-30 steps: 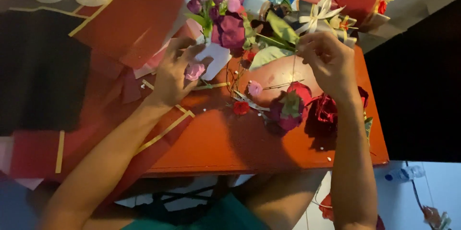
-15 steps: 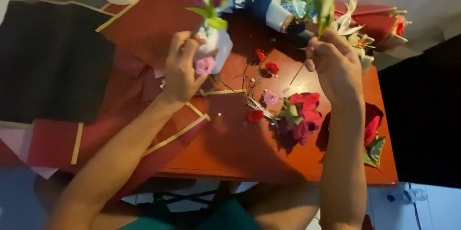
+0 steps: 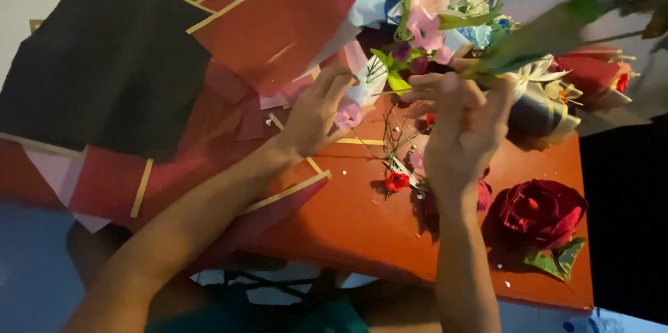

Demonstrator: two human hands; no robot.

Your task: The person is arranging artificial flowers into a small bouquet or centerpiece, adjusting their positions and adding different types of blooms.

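My left grip (image 3: pixel 316 114) pinches a small pink flower (image 3: pixel 346 116), while my right grip (image 3: pixel 463 121) closes around a green stem (image 3: pixel 550 30) above the worktop (image 3: pixel 362 228).

Both hands, left hand (image 3: pixel 316 114) and right hand (image 3: pixel 463 128), grip a flower bunch (image 3: pixel 424 34) above the red table (image 3: pixel 362 228).

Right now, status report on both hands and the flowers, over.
Left hand pinching small pink flower. Right hand gripping green stem, blurred. Loose red rose and paper sheets crowd the table.
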